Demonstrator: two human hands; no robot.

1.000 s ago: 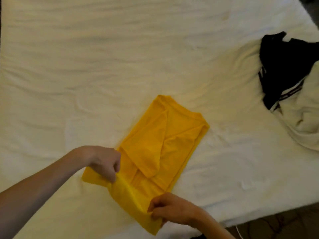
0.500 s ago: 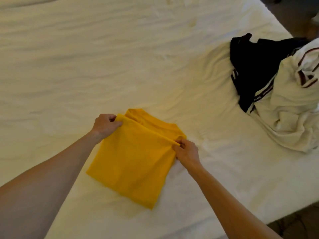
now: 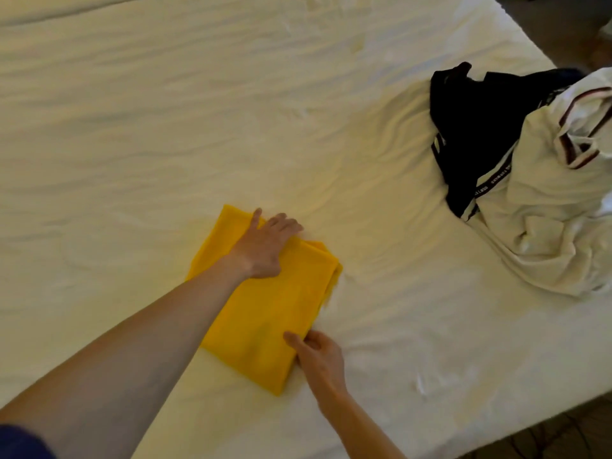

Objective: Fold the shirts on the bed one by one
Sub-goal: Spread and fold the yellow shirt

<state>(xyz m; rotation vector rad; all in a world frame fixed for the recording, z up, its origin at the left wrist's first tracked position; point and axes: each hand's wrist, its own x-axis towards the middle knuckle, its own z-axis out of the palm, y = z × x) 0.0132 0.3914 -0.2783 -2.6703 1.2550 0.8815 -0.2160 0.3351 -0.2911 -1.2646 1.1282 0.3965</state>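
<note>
Yellow cotton-like fabric, a shirt folded into a compact rectangle (image 3: 265,313), lies flat on the white wrinkled bed sheet (image 3: 165,127), toward the near middle of the bed. The left hand (image 3: 265,248) lies palm down on the far half of the folded yellow shirt, its fingers (image 3: 284,223) straight and close together, reaching past the far edge onto the sheet, with the thumb held apart to the left. The right hand (image 3: 319,357) is at the shirt's near right edge, its thumb lying on top of the fabric and its fingers curled at the edge, apparently pinching it; whether they go under the layers I cannot tell. Well apart, at the right side of the bed, a crumpled black shirt with white striped trim (image 3: 473,134) lies partly under a crumpled white shirt with dark red stripes (image 3: 556,220), the two touching.
</note>
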